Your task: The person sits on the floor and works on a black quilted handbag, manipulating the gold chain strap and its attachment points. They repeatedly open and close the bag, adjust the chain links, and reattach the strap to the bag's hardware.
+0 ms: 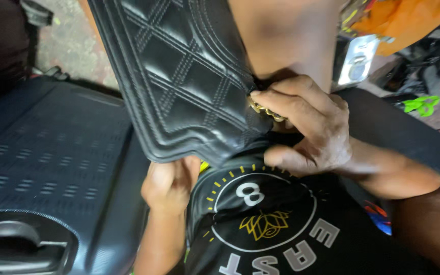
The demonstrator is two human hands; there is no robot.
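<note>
A black quilted leather bag (179,76) with stitched diamond panels fills the upper middle of the head view, held up close to me and tilted. My left hand (169,186) grips its lower edge from beneath. My right hand (306,127) pinches a gold metal chain or clasp (266,111) at the bag's right side, thumb below and fingers curled over it. A bare knee (286,35) sits behind the bag. Under my hands lies black fabric with a round white and yellow print (260,214).
A dark blue hard-shell suitcase (52,158) with a ribbed lid lies at the left, its handle recess (16,239) at the lower left. Orange cloth (403,18), a silvery packet (357,58) and a green plastic piece (421,104) lie at the upper right on a concrete floor.
</note>
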